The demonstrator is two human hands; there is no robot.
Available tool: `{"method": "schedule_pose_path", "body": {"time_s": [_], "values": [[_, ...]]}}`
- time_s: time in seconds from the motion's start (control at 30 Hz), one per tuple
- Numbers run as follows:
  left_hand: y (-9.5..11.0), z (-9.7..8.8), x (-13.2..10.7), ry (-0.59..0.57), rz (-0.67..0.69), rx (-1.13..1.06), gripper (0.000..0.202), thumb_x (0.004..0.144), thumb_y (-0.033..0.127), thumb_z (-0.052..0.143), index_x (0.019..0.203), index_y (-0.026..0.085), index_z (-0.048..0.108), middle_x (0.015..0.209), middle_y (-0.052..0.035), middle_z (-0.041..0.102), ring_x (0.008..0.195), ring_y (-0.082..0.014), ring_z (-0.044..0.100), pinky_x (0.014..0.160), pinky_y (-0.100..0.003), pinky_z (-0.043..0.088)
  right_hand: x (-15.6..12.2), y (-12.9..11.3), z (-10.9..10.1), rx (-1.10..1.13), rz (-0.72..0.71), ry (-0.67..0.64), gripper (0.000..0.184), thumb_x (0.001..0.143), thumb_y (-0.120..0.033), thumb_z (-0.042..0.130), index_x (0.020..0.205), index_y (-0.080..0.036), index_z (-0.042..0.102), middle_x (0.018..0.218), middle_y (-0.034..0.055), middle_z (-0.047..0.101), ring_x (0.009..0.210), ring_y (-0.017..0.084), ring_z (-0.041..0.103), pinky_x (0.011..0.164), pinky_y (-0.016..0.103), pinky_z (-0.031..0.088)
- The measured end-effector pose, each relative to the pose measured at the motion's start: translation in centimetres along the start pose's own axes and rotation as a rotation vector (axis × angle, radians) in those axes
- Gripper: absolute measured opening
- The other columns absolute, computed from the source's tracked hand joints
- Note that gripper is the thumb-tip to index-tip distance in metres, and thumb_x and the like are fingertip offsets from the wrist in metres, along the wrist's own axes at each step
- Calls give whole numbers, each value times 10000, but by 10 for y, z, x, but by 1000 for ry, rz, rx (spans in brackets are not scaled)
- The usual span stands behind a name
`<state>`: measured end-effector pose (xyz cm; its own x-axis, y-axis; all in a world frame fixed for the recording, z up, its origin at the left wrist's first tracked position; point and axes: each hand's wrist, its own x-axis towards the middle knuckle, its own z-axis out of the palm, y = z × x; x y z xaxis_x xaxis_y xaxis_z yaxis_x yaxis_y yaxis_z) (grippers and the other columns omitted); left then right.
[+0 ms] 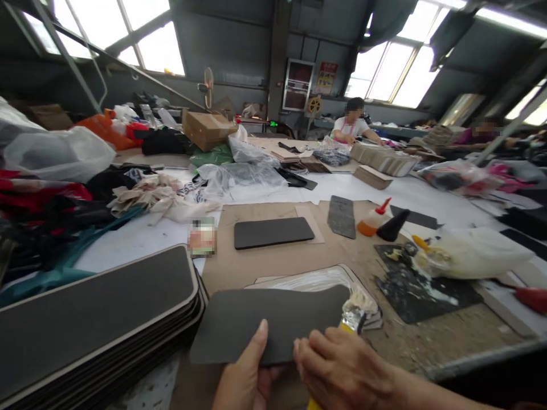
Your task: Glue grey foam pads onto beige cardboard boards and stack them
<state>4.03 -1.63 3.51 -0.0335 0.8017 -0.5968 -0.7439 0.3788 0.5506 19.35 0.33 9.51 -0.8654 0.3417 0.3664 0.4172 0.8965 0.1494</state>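
Note:
My left hand grips the near edge of a dark grey rounded panel, thumb on top and fingers underneath. A yellow-handled brush is in my right hand, its bristles coated in cream paste at the panel's right end. Whether my right fingers touch the panel's edge, I cannot tell. Behind the held panel lies a stack of pale-edged panels, the top one smeared with white paste. Another dark panel rests flat farther back on the brown board.
At left is a pile of long dark panels. To the right sit a paste-covered black sheet, a plastic bag of paste and a red-tipped glue bottle. A cardboard box stands behind. Across the table a person works.

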Motion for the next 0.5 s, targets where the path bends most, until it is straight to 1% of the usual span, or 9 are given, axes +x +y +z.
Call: {"method": "schedule_pose_path", "body": {"time_s": [0.03, 0.1, 0.17, 0.2, 0.27, 0.33, 0.37, 0.43, 0.5], "values": [[-3, -2, -2, 54, 2, 25, 536, 670, 222, 746, 1158, 176, 530, 969, -86, 707, 887, -264, 672, 762, -428, 570, -10, -5, -1, 18, 57, 21, 311, 899, -114, 353, 825, -164, 651, 701, 65, 626, 574, 159, 529, 458, 284, 408], [-10, -10, -5, 101, 39, 62, 496, 682, 202, 731, 1142, 189, 545, 924, -56, 718, 858, -249, 680, 734, -395, 585, -36, -4, -4, 31, 276, 90, 233, 910, -194, 417, 961, -165, 643, 741, 70, 640, 645, 165, 583, 545, 264, 468], [-17, -17, -9, 117, 89, 61, 508, 708, 218, 712, 1180, 219, 523, 940, -36, 717, 883, -238, 677, 740, -366, 586, -64, 5, -7, 63, 618, 145, 269, 894, -332, 475, 1059, -176, 620, 837, 90, 656, 733, 191, 620, 617, 278, 499], [-19, -18, -11, 128, 101, 49, 534, 719, 217, 701, 1211, 238, 497, 959, -26, 715, 895, -233, 674, 747, -361, 586, -77, 10, -9, 124, 800, 143, 314, 878, -404, 485, 1051, -183, 624, 862, 94, 660, 750, 203, 627, 624, 286, 505], [-23, -17, -17, 154, 93, 5, 587, 727, 190, 685, 1259, 265, 448, 989, -15, 708, 902, -226, 672, 745, -357, 589, -96, 14, -10, 404, 1124, 52, 392, 848, -525, 465, 928, -191, 653, 796, 75, 661, 687, 201, 623, 590, 283, 501], [-24, -13, -21, 161, 65, -32, 598, 719, 178, 687, 1262, 258, 451, 1000, -27, 706, 888, -229, 676, 722, -354, 594, -107, 10, -7, 789, 1389, -77, 463, 824, -606, 438, 789, -189, 636, 613, 21, 603, 504, 148, 545, 461, 241, 444], [-25, -11, -23, 157, 57, -45, 593, 701, 181, 703, 1243, 250, 473, 1000, -33, 705, 879, -232, 678, 702, -351, 596, -109, 7, -5, 950, 1486, -106, 486, 806, -636, 439, 753, -187, 617, 540, -8, 551, 426, 117, 473, 398, 220, 388], [-26, -11, -26, 145, 33, -23, 547, 627, 200, 768, 1134, 227, 565, 959, -34, 712, 821, -232, 686, 634, -330, 596, -110, 3, 0, 1122, 1617, -70, 497, 760, -669, 478, 748, -184, 589, 491, -41, 489, 370, 83, 376, 346, 197, 299], [-29, -18, -29, 115, -58, 118, 370, 564, 282, 816, 880, 158, 668, 771, -48, 720, 637, -201, 679, 516, -269, 562, -110, 4, 3, 1142, 1605, -2, 469, 724, -646, 539, 760, -181, 586, 549, -26, 537, 432, 96, 437, 392, 199, 342]]}}
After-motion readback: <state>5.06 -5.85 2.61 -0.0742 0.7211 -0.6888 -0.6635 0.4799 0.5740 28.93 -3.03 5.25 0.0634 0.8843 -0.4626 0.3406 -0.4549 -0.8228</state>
